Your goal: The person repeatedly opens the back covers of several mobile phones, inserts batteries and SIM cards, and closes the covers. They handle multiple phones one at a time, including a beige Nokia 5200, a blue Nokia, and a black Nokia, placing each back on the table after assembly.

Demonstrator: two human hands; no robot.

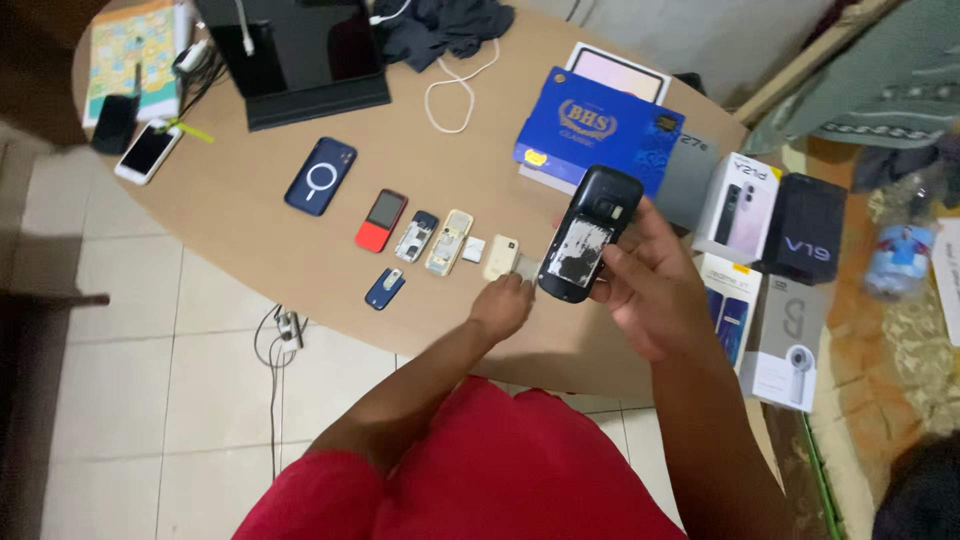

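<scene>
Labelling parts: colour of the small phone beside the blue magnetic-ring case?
Red phone, dark screen; head view shows it best.

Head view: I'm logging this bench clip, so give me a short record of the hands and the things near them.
right hand: holds a dark keypad phone, back cover off, above the table edge
left hand: fingertips on a small flat grey piece on the table
row on table: red keypad phone, two opened phone bodies, cream cover, blue cover
further back: blue phone case, blue box
right side: stacked phone boxes
</scene>
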